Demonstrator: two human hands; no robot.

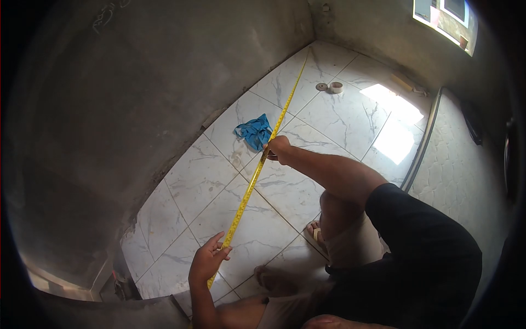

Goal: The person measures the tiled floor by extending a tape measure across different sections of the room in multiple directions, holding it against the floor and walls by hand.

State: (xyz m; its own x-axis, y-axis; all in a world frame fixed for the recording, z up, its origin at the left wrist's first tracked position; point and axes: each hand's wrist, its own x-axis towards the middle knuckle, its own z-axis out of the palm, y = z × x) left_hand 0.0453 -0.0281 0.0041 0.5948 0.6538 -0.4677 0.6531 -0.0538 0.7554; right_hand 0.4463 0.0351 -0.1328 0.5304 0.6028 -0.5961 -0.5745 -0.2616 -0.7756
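A yellow tape measure [246, 198] runs as a long extended blade across the floor, from the far corner down past both hands. My right hand [278, 149] has its fingers closed around the blade about midway along, right next to a crumpled blue cloth or bag [254, 131]. Nearer to me, my left hand [207, 262] holds the blade between thumb and fingers, some of them loosely stretched. Below that hand the blade passes towards the bottom edge; I cannot make out its case.
White marbled tiles [312, 189] cover the floor. A roll of tape [336, 88] and a small round disc [321, 86] lie towards the far wall. A mattress [446, 148] leans at the right. A bare grey wall [137, 98] bounds the left. Sandalled feet [314, 233] stand below.
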